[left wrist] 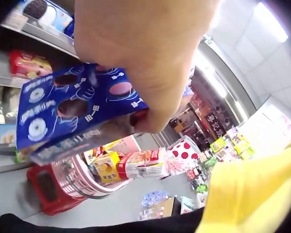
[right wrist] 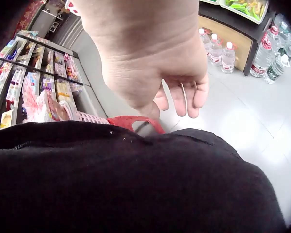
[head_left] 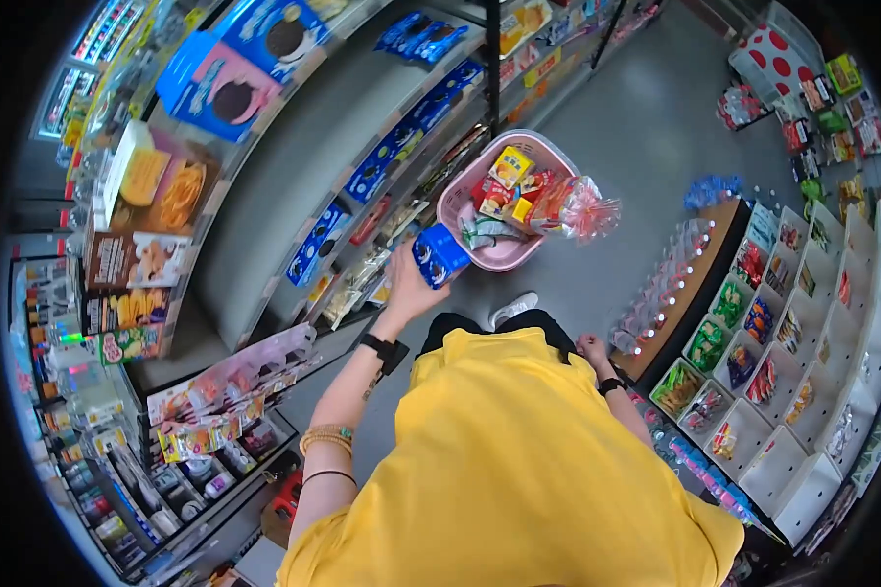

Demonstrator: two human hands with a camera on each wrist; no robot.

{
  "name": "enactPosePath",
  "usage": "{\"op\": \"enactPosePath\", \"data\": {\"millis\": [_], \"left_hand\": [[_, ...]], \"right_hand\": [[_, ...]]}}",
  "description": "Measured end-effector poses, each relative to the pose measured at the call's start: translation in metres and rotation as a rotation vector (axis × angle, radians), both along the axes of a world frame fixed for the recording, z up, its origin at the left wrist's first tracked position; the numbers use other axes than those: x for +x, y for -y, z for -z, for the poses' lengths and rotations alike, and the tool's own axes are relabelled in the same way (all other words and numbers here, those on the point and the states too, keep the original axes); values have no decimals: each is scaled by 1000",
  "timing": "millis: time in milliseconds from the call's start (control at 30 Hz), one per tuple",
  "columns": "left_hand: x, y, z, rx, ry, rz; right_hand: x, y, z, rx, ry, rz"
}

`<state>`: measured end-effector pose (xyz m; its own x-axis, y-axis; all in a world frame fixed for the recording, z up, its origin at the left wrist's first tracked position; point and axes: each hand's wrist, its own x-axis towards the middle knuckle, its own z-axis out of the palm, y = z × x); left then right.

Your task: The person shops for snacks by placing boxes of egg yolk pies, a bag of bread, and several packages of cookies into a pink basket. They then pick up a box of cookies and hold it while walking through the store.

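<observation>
My left hand (head_left: 413, 284) grips a blue cookie box (head_left: 440, 256) at the near left edge of a pink basket (head_left: 450, 207). In the left wrist view the thumb of the left hand (left wrist: 140, 63) presses on the box (left wrist: 63, 107), which hangs above the basket's rim (left wrist: 70, 174). Yellow and red packages (head_left: 509, 168) lie in the basket, and a clear-wrapped bag (head_left: 568, 207) leans over its right side. My right hand (right wrist: 160, 87) hangs beside the dark trousers with relaxed, loosely bent fingers and nothing in it.
Shelves with blue cookie boxes (head_left: 372, 168) run along the left. On the right stand a rack of small snack bins (head_left: 744, 342) and a row of water bottles (head_left: 661, 284). Grey floor (head_left: 646, 117) stretches between them. A red base (left wrist: 48, 189) shows beneath the basket.
</observation>
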<state>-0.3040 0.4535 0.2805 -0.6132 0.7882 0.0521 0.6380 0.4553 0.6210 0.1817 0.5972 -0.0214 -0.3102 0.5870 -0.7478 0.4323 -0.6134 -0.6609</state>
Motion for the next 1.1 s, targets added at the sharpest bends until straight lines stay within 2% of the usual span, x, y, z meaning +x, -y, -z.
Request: {"op": "enactPosePath", "data": {"millis": [33, 100, 133, 167, 333, 533, 667, 800, 967, 1100], "left_hand": [[-2, -21, 1, 1, 24, 34], [-10, -55, 27, -9, 35, 104], [-12, -69, 33, -13, 40, 137], [-9, -83, 38, -32, -22, 86], [-24, -153, 67, -222, -21, 88], [-56, -220, 126, -434, -11, 53], [-66, -247, 163, -526, 27, 4], [-60, -268, 170, -592, 78, 33], [-55, -276, 197, -398, 26, -61], [-63, -276, 214, -520, 3, -6]], "right_hand": [[5, -4, 0, -21, -5, 30], [23, -8, 4, -48, 45, 72], [26, -10, -7, -68, 80, 94], [30, -15, -21, -85, 112, 118], [46, -18, -45, -170, 265, 216], [35, 9, -62, -207, 216, 351], [8, 36, -94, -217, 196, 460], [-12, 71, -116, -220, 249, 492], [-25, 109, -133, -266, 280, 533], [-28, 118, -133, -292, 275, 524]]}}
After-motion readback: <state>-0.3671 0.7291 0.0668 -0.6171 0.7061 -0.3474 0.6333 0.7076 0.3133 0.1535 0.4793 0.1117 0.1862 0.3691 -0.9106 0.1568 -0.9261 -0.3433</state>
